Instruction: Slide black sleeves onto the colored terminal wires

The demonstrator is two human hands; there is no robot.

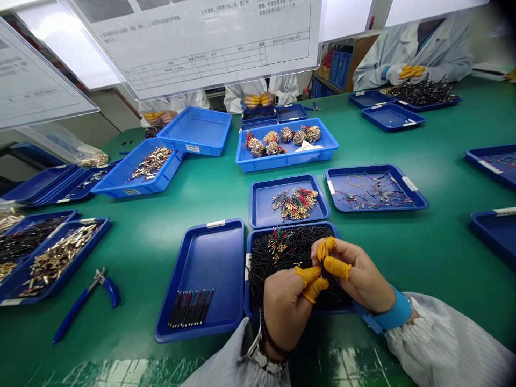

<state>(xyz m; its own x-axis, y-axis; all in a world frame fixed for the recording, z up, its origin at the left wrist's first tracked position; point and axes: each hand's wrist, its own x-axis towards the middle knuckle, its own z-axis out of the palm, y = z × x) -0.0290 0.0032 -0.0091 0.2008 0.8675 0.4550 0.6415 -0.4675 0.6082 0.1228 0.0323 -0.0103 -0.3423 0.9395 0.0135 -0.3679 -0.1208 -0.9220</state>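
My left hand [288,301] and my right hand [358,269] meet over a blue tray filled with short black tubes [262,269]. Yellow finger cots cover the thumb and index finger of each. Both hands pinch at a thin dark piece [323,257], apparently a wire or a tube; the fingers partly hide it. On the black tubes lies a small bunch of coloured wires [279,243] with metal ends. Left of that tray, another blue tray [213,252] holds a neat row of black-sleeved wires [191,308].
Blue-handled cutters [86,303] lie at the left, beside a tray of brass-coloured parts [64,258]. Ahead are a tray with a wire bundle [296,203], a tray of loose wires [374,193] and a deeper bin [286,160] of wire bundles. Co-workers' gloved hands [411,72] show across the table.
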